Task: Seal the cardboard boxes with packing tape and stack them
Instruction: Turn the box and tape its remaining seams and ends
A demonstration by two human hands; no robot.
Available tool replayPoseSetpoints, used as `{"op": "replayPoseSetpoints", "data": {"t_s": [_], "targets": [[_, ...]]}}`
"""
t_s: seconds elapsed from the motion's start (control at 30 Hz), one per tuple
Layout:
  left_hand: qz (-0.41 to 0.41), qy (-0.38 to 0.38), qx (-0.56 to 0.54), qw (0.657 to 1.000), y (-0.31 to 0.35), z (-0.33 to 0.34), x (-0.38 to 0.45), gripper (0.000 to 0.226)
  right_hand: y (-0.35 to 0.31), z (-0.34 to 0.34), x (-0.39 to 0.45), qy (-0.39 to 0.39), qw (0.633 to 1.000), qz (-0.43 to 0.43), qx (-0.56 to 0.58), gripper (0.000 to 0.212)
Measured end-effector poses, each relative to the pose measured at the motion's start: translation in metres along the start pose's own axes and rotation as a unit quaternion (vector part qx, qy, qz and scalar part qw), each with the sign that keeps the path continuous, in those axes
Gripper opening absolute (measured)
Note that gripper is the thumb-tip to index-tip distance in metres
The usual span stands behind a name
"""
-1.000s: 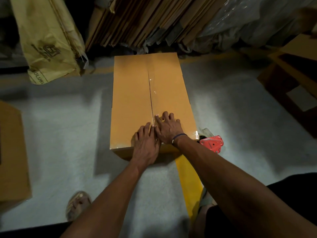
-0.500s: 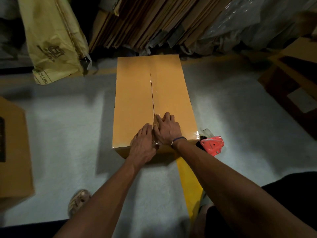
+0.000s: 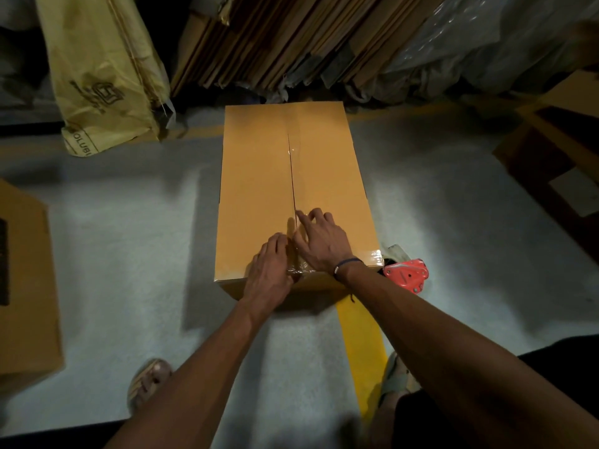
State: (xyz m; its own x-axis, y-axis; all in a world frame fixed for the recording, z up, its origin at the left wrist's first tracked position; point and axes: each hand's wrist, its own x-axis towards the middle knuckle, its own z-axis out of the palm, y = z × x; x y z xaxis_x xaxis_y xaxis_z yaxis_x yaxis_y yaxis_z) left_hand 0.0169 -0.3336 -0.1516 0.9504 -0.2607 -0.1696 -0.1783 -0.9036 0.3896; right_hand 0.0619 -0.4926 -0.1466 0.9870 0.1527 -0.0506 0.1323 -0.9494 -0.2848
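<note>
A closed brown cardboard box (image 3: 256, 189) stands on the grey floor in front of me, with clear packing tape (image 3: 294, 150) running along its centre seam. My left hand (image 3: 270, 270) lies flat at the near end of the seam, over the box's front edge. My right hand (image 3: 319, 239) rests beside it, fingers spread and pressing the tape onto the lid. A red tape dispenser (image 3: 406, 273) lies on the floor against the box's near right corner, partly hidden by my right wrist.
Flattened cardboard sheets (image 3: 275, 43) lean behind the box. A yellow sack (image 3: 97, 76) stands at the back left. Another cardboard box (image 3: 26, 286) sits at the left edge, dark wooden framing (image 3: 557, 150) at the right. A yellow floor stripe (image 3: 363, 338) runs toward my feet.
Both hands have slid slightly toward me along the seam. My left hand now reaches over the front edge, and my right fingers have spread wider.
</note>
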Motion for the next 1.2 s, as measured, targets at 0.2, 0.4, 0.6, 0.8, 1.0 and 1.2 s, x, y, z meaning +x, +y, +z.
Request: {"op": "replayPoseSetpoints", "data": {"t_s": [0.2,0.4,0.6,0.8,1.0,1.2], "targets": [[0.011,0.001,0.003,1.000,-0.012,-0.001,0.010,0.100,-0.005,-0.002,0.056,-0.043,0.997,0.048,-0.039,0.051],[0.019,-0.004,0.001,1.000,-0.017,-0.001,0.012,0.098,-0.003,0.009,0.047,-0.044,0.990,0.015,-0.135,0.059],[0.020,-0.010,0.005,1.000,-0.012,-0.006,0.009,0.092,-0.008,0.008,0.017,-0.050,0.984,-0.018,-0.171,0.061],[0.013,-0.021,0.017,1.000,-0.008,-0.010,0.007,0.088,-0.014,0.007,-0.017,-0.057,0.989,-0.024,-0.138,0.053],[0.011,-0.024,0.012,1.000,-0.005,-0.012,0.006,0.085,-0.020,0.003,-0.068,-0.057,0.998,-0.015,-0.036,0.052],[-0.022,0.068,-0.013,0.997,-0.036,-0.030,-0.007,0.073,0.011,-0.004,-0.099,0.115,0.963,0.236,0.056,0.056]]}}
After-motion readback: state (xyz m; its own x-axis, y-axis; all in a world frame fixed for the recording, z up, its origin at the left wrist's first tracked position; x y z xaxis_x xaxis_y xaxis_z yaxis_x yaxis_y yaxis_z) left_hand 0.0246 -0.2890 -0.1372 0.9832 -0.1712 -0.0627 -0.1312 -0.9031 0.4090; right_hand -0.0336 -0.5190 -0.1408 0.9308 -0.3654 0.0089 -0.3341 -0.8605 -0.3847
